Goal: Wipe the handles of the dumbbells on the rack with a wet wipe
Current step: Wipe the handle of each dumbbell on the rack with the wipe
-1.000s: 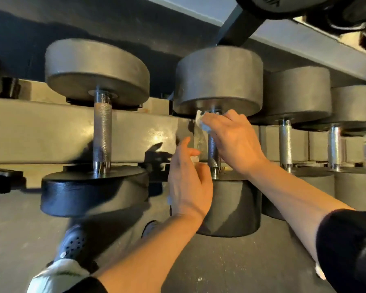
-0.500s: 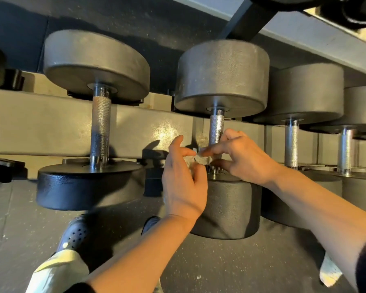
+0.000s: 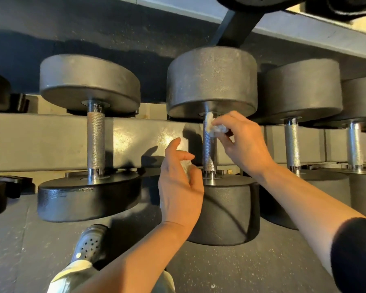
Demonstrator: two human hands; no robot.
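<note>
Several dumbbells lie across the rack [image 3: 40, 140], their knurled steel handles running away from me. My right hand [image 3: 243, 144] pinches a crumpled white wet wipe [image 3: 212, 127] against the top of the middle dumbbell's handle [image 3: 208, 153], just under its far weight head. My left hand [image 3: 178, 187] hovers left of that handle's lower end, fingers curled round a pale wad [image 3: 186, 166] that is mostly hidden in the palm. It does not touch the handle.
Another dumbbell handle [image 3: 96, 140] stands to the left, and two more [image 3: 292, 144] [image 3: 355, 144] to the right. An upper rack shelf [image 3: 304, 32] overhangs. My grey perforated shoe [image 3: 89, 244] rests on the dark rubber floor [image 3: 241, 271] below.
My right hand slid the wipe down the middle handle to its lower end, then back up to the top. My left hand stayed beside the lower end.
</note>
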